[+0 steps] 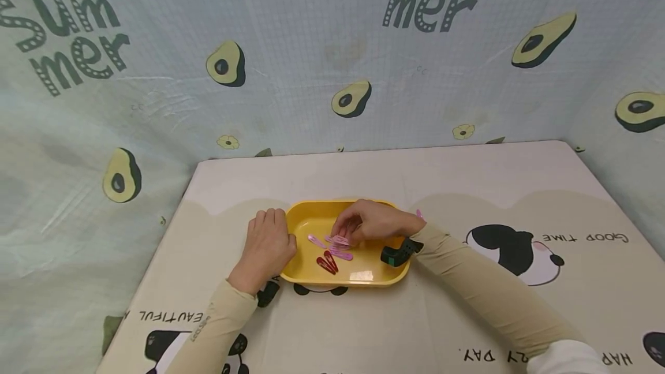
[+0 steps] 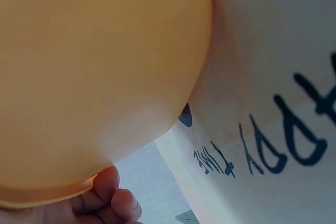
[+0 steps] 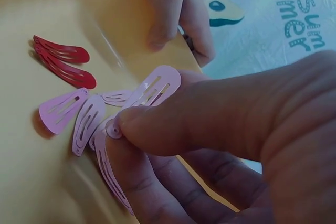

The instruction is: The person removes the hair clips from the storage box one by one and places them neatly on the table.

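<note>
My left hand [image 1: 267,244] grips the left end of a yellow tray [image 1: 374,283], its fingers curled at the rim; the left wrist view shows the fingertips [image 2: 126,203] beside that rim. Over the middle of the tray, my right hand [image 1: 371,224] pinches a pink snap hair clip [image 3: 167,78] between thumb and forefinger. Several other pink hair clips [image 3: 55,111] lie loosely together on the tray floor just under that hand. Next to them are two red hair clips [image 3: 81,81], side by side. The right hand's fingers partly cover the pink clips in the head view.
The tray stands on a table with a printed cream cloth [image 1: 363,328]. Just past the tray's right side, a small pink piece [image 1: 419,213] shows beside the right wrist. Behind the table hangs a pale sheet [image 1: 291,74] with avocado prints.
</note>
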`<control>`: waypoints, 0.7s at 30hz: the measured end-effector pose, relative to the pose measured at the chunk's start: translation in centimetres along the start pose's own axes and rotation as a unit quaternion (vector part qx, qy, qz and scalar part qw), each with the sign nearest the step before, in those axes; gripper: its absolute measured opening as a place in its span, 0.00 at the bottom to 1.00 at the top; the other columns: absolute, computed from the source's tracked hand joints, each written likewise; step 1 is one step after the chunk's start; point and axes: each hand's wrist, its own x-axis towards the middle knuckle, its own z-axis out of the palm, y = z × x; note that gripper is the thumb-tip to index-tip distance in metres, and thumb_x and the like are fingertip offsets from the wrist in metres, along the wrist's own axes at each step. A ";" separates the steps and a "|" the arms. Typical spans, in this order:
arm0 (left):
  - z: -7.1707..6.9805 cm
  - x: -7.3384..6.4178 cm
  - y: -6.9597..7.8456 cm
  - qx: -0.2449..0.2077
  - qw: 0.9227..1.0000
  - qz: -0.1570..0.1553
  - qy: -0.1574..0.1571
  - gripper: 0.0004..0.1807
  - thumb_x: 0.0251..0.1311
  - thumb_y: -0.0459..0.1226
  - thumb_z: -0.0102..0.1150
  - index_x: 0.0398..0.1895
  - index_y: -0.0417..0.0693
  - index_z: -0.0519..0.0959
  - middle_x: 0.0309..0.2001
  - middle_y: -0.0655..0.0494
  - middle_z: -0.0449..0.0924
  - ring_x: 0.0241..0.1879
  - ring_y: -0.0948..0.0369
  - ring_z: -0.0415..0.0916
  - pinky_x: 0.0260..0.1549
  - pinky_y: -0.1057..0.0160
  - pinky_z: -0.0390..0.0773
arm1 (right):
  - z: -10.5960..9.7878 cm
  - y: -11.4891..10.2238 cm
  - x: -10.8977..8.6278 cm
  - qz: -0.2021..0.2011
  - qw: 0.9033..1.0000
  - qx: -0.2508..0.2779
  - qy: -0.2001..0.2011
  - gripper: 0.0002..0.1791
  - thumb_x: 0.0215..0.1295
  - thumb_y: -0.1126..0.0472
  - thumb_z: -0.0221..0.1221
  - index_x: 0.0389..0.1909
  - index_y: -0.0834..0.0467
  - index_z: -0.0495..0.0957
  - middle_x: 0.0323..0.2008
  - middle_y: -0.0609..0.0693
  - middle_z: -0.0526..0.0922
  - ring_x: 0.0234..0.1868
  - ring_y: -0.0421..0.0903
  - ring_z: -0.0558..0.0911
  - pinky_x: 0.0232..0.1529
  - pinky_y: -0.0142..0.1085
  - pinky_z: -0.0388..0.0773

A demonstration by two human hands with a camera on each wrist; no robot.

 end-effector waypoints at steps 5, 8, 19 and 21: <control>0.0 0.1 0.3 0.003 1.000 -0.004 -0.006 0.09 0.65 0.36 0.51 0.39 0.37 0.69 0.31 0.47 0.64 0.38 0.50 0.59 0.42 0.54 0.60 | -0.1 -0.1 -0.3 -0.002 1.000 0.002 -0.005 0.18 0.58 0.75 0.59 0.48 0.60 0.86 0.37 0.51 0.87 0.36 0.41 0.81 0.40 0.32 0.81; 0.0 0.1 0.4 0.004 1.000 -0.005 -0.007 0.09 0.65 0.36 0.51 0.39 0.37 0.69 0.32 0.47 0.65 0.38 0.50 0.59 0.42 0.54 0.60 | -0.2 0.0 -0.5 -0.004 1.000 0.003 -0.003 0.18 0.58 0.75 0.59 0.48 0.60 0.86 0.37 0.51 0.87 0.36 0.41 0.82 0.40 0.31 0.82; -0.2 0.0 0.6 0.012 1.000 -0.006 -0.004 0.09 0.65 0.35 0.51 0.40 0.36 0.69 0.31 0.48 0.64 0.37 0.50 0.59 0.40 0.56 0.59 | -1.0 -0.6 -1.5 -0.011 1.000 -0.003 0.018 0.16 0.61 0.72 0.61 0.48 0.60 0.86 0.39 0.51 0.87 0.39 0.41 0.83 0.44 0.31 0.82; -0.2 0.0 0.6 0.015 1.000 -0.006 -0.002 0.09 0.65 0.35 0.51 0.40 0.36 0.69 0.31 0.48 0.64 0.37 0.50 0.59 0.40 0.56 0.59 | -1.2 -0.7 -1.6 -0.005 1.000 0.000 0.024 0.16 0.62 0.72 0.61 0.48 0.58 0.86 0.39 0.50 0.87 0.39 0.42 0.83 0.45 0.31 0.83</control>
